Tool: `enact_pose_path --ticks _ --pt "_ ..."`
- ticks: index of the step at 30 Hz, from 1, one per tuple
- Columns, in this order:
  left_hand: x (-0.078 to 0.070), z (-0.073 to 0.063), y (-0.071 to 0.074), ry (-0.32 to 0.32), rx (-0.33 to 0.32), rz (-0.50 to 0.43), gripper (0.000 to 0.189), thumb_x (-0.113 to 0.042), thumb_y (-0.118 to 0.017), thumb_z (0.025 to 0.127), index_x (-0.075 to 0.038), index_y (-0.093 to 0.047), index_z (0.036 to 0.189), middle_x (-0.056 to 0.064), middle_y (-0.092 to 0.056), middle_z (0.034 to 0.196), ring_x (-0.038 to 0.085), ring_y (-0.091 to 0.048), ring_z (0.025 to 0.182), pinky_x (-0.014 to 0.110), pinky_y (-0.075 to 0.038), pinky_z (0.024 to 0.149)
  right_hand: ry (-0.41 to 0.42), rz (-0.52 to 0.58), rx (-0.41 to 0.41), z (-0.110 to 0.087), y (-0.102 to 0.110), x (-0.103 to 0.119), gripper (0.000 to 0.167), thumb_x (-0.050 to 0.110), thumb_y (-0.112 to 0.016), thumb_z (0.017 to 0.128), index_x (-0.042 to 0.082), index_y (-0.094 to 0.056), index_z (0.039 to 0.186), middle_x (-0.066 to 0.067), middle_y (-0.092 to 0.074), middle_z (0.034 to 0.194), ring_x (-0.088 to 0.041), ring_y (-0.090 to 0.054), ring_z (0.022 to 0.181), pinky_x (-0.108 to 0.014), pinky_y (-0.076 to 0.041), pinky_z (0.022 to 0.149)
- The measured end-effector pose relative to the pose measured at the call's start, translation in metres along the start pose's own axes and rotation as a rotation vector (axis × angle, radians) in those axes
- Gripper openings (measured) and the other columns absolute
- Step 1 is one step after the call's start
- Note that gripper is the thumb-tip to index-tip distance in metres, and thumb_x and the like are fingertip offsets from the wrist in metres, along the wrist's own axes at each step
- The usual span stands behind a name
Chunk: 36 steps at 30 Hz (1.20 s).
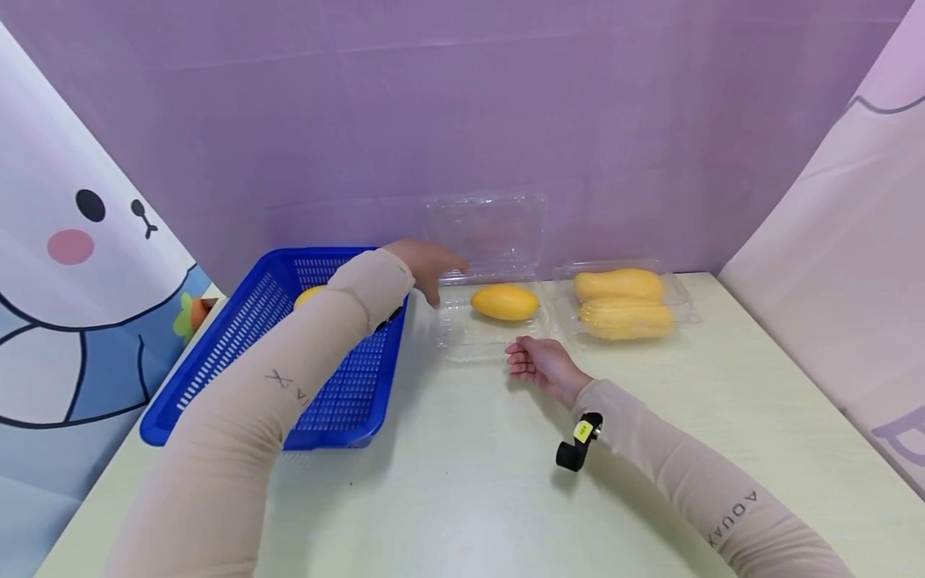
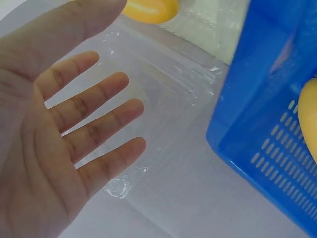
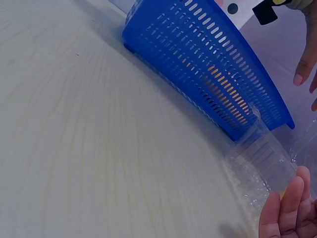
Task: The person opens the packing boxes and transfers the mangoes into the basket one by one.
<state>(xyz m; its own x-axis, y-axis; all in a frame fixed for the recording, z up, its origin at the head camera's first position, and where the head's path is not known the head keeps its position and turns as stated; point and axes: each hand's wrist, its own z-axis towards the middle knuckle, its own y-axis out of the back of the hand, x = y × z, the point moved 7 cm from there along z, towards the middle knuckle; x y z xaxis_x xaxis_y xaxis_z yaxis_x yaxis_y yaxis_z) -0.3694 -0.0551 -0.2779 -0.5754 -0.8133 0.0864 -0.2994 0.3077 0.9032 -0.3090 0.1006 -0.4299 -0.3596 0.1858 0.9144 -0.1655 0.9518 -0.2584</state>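
At far left, a blue basket [image 1: 340, 409] stands on the table [image 1: 462, 498] with yellow fruit [image 1: 307, 297] inside. My left grip [image 1: 426, 263] is released, fingers extended, near the raised lid [image 1: 491, 229] of an open clear box [image 1: 455, 327]. One yellow mango [image 1: 504, 303] lies in that box. My right grip [image 1: 543, 368], fingers loosely bent, holds nothing, just by the box's front edge; contact cannot be determined. At far right, a second clear box [image 1: 685, 303] contains two long yellow fruits [image 1: 625, 319].
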Motion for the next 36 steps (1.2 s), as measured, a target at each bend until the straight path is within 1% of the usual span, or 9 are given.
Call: enact_pose_path --ticks 4,8,11,15,21,24,27,32,36 --pt "-0.003 0.002 0.006 0.001 -0.008 -0.030 0.076 -0.025 -0.076 0.080 -0.018 -0.037 0.144 0.007 -0.036 0.149 0.027 -0.034 0.135 0.046 -0.031 0.109 0.003 0.003 0.003 0.000 -0.001 0.000 0.028 0.013 -0.037 0.101 -0.002 -0.057 0.087 0.002 -0.060 0.063 -0.007 -0.057 0.056 -0.020 -0.052 0.060" --pt "-0.005 0.006 0.011 -0.012 -0.016 -0.030 0.077 -0.026 -0.076 0.080 -0.015 -0.036 0.144 0.007 -0.037 0.148 0.027 -0.034 0.135 0.044 -0.031 0.109 0.002 0.004 0.004 0.000 -0.002 0.000 0.030 0.013 -0.037 0.100 0.001 -0.059 0.083 0.002 -0.061 0.063 -0.007 -0.058 0.056 -0.020 -0.052 0.060" --pt "-0.006 0.010 0.013 -0.023 -0.012 -0.035 0.077 -0.028 -0.075 0.081 -0.015 -0.034 0.145 0.008 -0.037 0.148 0.027 -0.035 0.134 0.043 -0.030 0.109 -0.001 -0.001 0.007 -0.001 -0.002 -0.001 0.030 0.013 -0.037 0.100 0.000 -0.059 0.084 0.002 -0.061 0.064 -0.008 -0.058 0.057 -0.020 -0.053 0.061" --pt "-0.007 0.014 0.014 -0.023 -0.009 -0.072 0.076 -0.028 -0.074 0.082 -0.014 -0.033 0.145 0.008 -0.037 0.148 0.026 -0.036 0.133 0.042 -0.031 0.109 -0.001 -0.012 0.007 -0.001 -0.002 -0.002 0.028 0.014 -0.037 0.100 -0.001 -0.057 0.087 0.002 -0.061 0.065 -0.008 -0.058 0.058 -0.021 -0.053 0.062" --pt "-0.007 0.018 0.016 0.009 -0.034 -0.158 0.073 -0.024 -0.075 0.081 -0.016 -0.036 0.142 0.009 -0.040 0.146 0.025 -0.039 0.131 0.042 -0.034 0.107 0.002 -0.016 0.009 -0.002 -0.002 -0.002 0.027 0.014 -0.037 0.101 -0.005 -0.056 0.093 0.002 -0.061 0.065 -0.008 -0.058 0.058 -0.021 -0.053 0.062" --pt "-0.009 0.023 0.019 -0.009 -0.050 -0.202 0.073 -0.024 -0.075 0.081 -0.015 -0.035 0.142 0.010 -0.040 0.145 0.025 -0.039 0.131 0.042 -0.035 0.106 0.010 -0.020 0.008 -0.004 -0.001 0.000 0.027 0.013 -0.037 0.101 -0.006 -0.055 0.094 0.002 -0.061 0.065 -0.008 -0.059 0.058 -0.020 -0.052 0.061" --pt "-0.011 0.029 0.022 -0.028 -0.065 -0.224 0.074 -0.023 -0.075 0.081 -0.014 -0.034 0.142 0.011 -0.040 0.144 0.026 -0.039 0.131 0.042 -0.035 0.105 0.008 -0.011 0.008 -0.005 -0.001 0.001 0.029 0.013 -0.037 0.101 -0.002 -0.058 0.089 0.002 -0.061 0.064 -0.008 -0.059 0.058 -0.020 -0.052 0.061" --pt "-0.013 0.034 0.024 -0.011 -0.072 -0.252 0.074 -0.023 -0.075 0.081 -0.017 -0.035 0.143 0.009 -0.040 0.145 0.024 -0.038 0.132 0.041 -0.034 0.106 -0.012 0.011 0.016 -0.007 -0.002 0.001 0.032 0.013 -0.037 0.101 0.003 -0.060 0.081 0.003 -0.060 0.063 -0.007 -0.057 0.056 -0.020 -0.051 0.059" --pt "-0.017 0.037 0.025 -0.003 -0.073 -0.277 0.074 -0.024 -0.075 0.080 -0.020 -0.035 0.143 0.007 -0.039 0.146 0.024 -0.038 0.132 0.042 -0.034 0.106 -0.009 -0.002 0.016 -0.007 -0.001 0.000 0.030 0.014 -0.036 0.101 0.000 -0.058 0.086 0.003 -0.060 0.063 -0.007 -0.057 0.056 -0.019 -0.051 0.059"
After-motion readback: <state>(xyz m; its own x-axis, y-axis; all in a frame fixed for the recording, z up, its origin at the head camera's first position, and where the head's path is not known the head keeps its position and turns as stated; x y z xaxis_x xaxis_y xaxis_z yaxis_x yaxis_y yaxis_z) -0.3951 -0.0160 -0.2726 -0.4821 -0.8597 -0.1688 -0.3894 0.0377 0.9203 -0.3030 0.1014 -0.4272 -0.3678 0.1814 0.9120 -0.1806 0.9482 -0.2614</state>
